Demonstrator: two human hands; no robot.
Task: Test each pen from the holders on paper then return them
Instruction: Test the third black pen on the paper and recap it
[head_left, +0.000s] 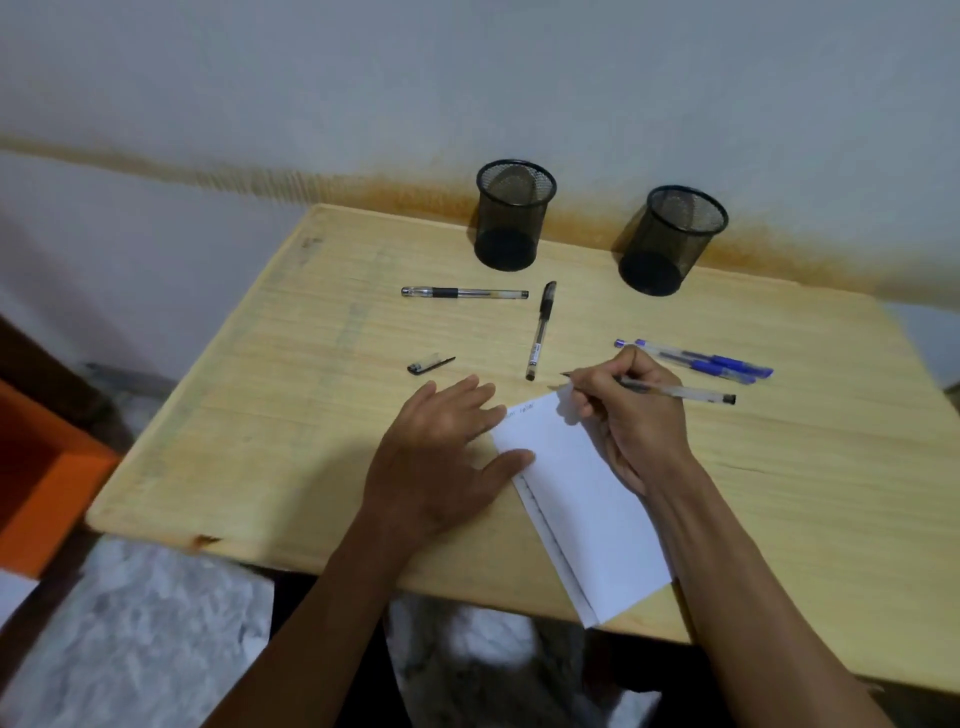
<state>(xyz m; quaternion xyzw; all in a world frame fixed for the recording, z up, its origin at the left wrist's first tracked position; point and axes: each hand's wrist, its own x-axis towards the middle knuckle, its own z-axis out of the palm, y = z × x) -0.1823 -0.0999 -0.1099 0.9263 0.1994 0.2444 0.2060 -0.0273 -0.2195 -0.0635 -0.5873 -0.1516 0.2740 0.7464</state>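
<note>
My right hand (631, 410) grips an uncapped clear black pen (680, 392), its tip just past the far corner of a white folded paper (582, 499). My left hand (441, 457) lies flat, fingers spread, pressing the paper's left edge. The pen's loose cap (430, 364) lies to the left. Two black pens lie on the table: one sideways (464, 293), one lengthwise (540, 331). Two blue pens (701, 360) lie together at the right. Two black mesh holders (514, 214) (671, 240) stand at the far edge, with nothing in them.
The wooden table (260, 415) stands against a pale wall with a rusty stain. An orange box (41, 478) sits at the left below the table. Mottled grey flooring shows under the near edge.
</note>
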